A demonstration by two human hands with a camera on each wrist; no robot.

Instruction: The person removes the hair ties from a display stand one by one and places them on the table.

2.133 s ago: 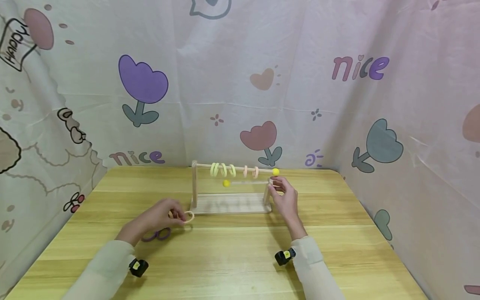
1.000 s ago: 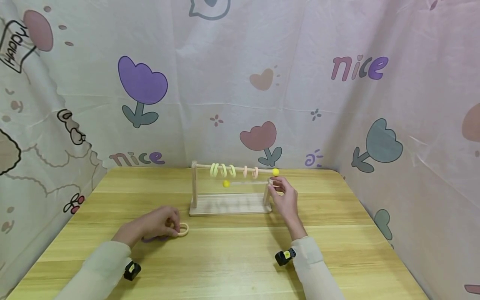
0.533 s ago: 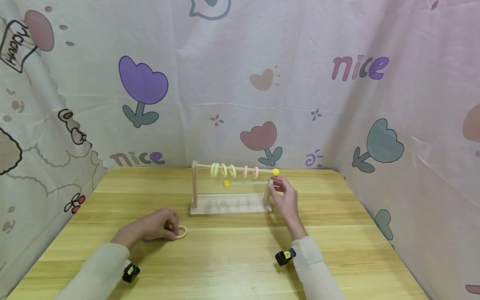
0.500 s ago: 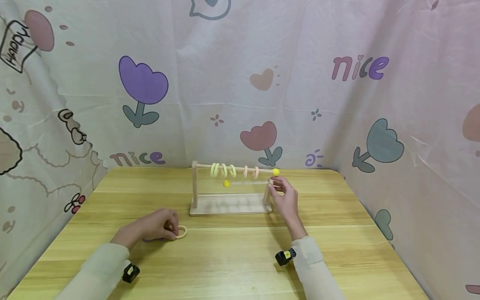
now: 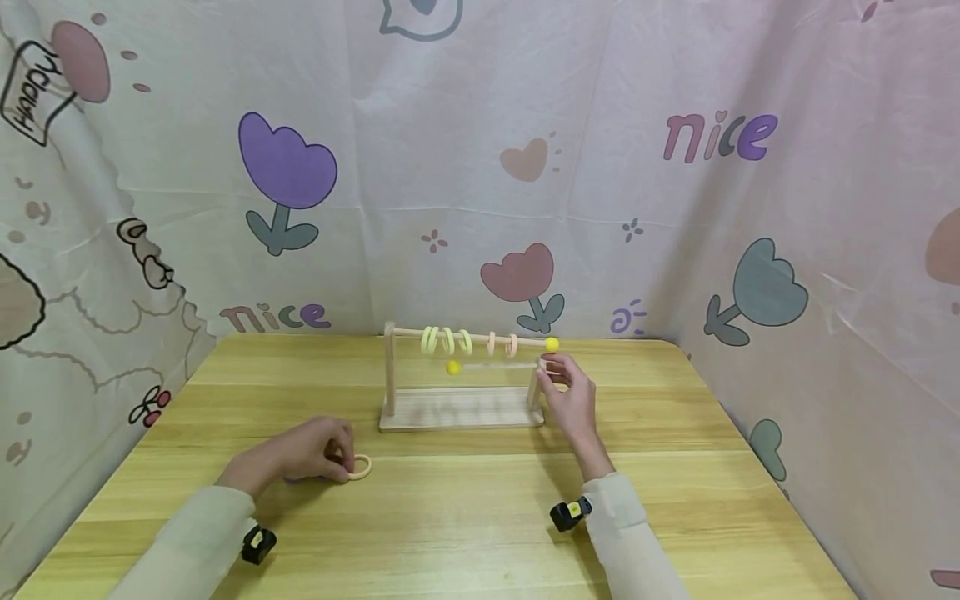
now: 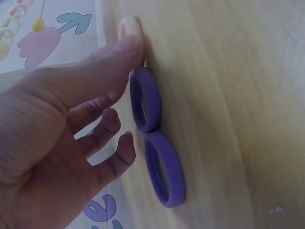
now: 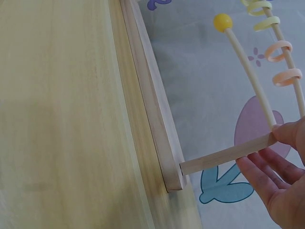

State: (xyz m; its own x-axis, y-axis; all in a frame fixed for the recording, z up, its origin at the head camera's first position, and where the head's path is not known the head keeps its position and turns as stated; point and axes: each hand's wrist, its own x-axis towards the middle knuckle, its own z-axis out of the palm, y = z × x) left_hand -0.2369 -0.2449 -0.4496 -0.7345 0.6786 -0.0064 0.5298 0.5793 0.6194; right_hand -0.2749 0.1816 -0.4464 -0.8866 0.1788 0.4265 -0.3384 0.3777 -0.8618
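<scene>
Low over the left half of the table, my left hand pinches a pale cream ring between thumb and fingers. In the left wrist view the ring's near side is covered by the thumb. Two purple rings lie by that hand on the wood, mostly hidden under it in the head view. My right hand grips the top of the short right post of a wooden rack. Several yellow-green rings and two peach rings hang on its upper rod.
A lower rod with a yellow ball at its tip points left from the right post. The upper rod ends in another yellow ball. A printed cloth stands behind the wooden table.
My left hand has moved leftward and toward me, away from the rack's left end, bringing the cream ring down beside the purple rings. The right hand keeps its place on the post.
</scene>
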